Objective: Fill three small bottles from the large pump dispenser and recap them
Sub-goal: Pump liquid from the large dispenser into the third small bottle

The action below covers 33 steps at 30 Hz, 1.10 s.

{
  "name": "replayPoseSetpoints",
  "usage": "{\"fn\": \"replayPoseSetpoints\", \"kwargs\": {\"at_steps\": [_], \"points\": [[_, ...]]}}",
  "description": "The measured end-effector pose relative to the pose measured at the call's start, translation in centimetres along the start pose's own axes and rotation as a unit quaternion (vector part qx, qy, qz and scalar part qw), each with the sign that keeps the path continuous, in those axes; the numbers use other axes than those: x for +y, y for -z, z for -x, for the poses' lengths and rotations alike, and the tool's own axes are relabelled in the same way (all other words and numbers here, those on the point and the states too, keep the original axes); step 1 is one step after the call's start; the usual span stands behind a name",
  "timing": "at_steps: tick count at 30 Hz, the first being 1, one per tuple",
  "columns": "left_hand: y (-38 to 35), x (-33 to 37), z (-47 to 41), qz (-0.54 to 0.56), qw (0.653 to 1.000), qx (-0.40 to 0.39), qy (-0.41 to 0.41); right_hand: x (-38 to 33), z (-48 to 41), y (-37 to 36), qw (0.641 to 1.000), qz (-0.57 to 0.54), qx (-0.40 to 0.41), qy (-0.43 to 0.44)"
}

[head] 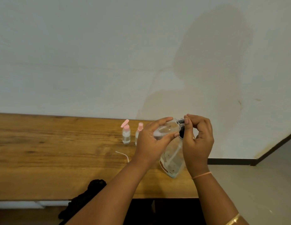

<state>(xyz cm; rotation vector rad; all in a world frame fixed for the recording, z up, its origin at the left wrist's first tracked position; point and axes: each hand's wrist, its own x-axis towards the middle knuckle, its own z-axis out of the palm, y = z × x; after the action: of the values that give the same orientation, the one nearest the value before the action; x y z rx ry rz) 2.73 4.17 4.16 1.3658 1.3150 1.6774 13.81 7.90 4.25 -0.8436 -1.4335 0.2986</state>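
Observation:
My left hand [151, 140] grips a small clear bottle [165, 129], held tilted on its side with its mouth toward the pump. The large clear pump dispenser [172, 159] stands on the wooden table [60, 159] below and between my hands. Its black pump head [180, 122] is pinched by the curled fingers and thumb of my right hand [198, 140]. Two more small clear bottles stand upright to the left: one with an open pink flip cap [126, 133], one with a pink cap [139, 129], partly hidden by my left hand.
A thin white tube [122, 154] lies on the table in front of the small bottles. A black cloth [86, 197] hangs over the table's near edge. The white wall stands right behind the table; the table's right end is near the dispenser.

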Motion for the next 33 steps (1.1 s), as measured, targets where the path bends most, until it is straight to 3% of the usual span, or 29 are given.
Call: {"fn": "replayPoseSetpoints", "kwargs": {"at_steps": [33], "points": [[-0.1,0.3,0.0,-0.025,0.999,0.009,-0.027,-0.5,-0.1,0.2,0.999,-0.024,-0.003,-0.035]]}}
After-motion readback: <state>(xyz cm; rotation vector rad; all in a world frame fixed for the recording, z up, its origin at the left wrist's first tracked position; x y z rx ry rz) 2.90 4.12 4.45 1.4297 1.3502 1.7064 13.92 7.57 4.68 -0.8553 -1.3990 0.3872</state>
